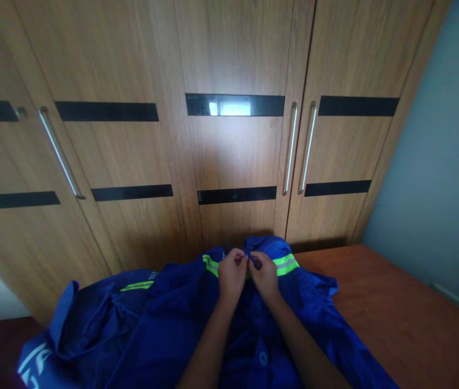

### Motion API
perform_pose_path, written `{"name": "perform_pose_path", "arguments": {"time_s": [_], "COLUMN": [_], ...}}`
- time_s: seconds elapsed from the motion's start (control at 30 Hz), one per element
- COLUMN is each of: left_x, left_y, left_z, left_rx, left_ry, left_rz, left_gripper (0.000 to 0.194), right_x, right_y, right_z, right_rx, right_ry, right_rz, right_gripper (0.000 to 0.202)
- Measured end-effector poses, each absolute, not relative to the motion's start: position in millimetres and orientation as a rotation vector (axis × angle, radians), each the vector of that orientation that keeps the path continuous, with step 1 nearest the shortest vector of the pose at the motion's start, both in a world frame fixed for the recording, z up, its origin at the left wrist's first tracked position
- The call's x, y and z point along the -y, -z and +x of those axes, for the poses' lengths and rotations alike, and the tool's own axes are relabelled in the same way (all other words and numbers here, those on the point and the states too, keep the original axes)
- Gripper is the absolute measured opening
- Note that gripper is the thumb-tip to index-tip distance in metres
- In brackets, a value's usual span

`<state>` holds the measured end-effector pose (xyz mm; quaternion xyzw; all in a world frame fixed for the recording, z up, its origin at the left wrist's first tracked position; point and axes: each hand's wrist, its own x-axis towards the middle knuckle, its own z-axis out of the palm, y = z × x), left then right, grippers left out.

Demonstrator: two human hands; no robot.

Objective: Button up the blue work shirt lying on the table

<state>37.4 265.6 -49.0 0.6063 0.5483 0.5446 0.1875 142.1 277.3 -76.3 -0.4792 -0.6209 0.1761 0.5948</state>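
Note:
A blue work jacket [306,308] with yellow-green reflective bands lies spread on a reddish-brown surface. My left hand [233,270] and my right hand [264,273] meet at its front opening, near the far end. Fingertips of both hands are pinched on the jacket's edge, almost touching each other. Whether a button sits between them is too small to tell. Below my wrists, a round button [262,356] shows on the front strip. More blue cloth with white lettering [37,362] and a yellow-green stripe is bunched at the left.
Behind the jacket stands a wooden wardrobe [233,146] with black strips and long metal handles [290,148]. The reddish-brown surface [379,302] extends to the right, beside a pale blue-grey wall [440,178].

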Motion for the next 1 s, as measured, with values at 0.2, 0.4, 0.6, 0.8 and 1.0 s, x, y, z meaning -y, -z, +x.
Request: {"name": "perform_pose_path", "arguments": {"time_s": [0.2,0.4,0.6,0.8,1.0], "left_x": [-266.5,-268.4,-263.0,-263.0,-264.8], "left_y": [87.5,91.0,86.4,85.8,88.9], "left_z": [26.8,27.5,29.2,31.8,31.2], "left_rx": [-1.387,-1.394,-1.504,-1.466,-1.458], "left_ry": [-1.642,-1.664,-1.682,-1.659,-1.688], "left_rz": [1.51,1.472,1.502,1.553,1.545], "left_gripper": [0.008,0.016,0.011,0.012,0.009], "right_x": [-281.5,-282.2,-281.4,-281.3,-278.8], "right_y": [95.8,102.5,105.0,104.1,102.2], "right_z": [141.6,142.0,140.9,141.1,139.5], "right_rx": [1.454,1.386,1.398,1.44,1.423], "right_ry": [-0.47,-0.512,-0.51,-0.507,-0.519], "right_rz": [-1.086,-1.095,-1.08,-1.077,-1.107], "right_gripper": [0.02,0.023,0.024,0.024,0.023]}}
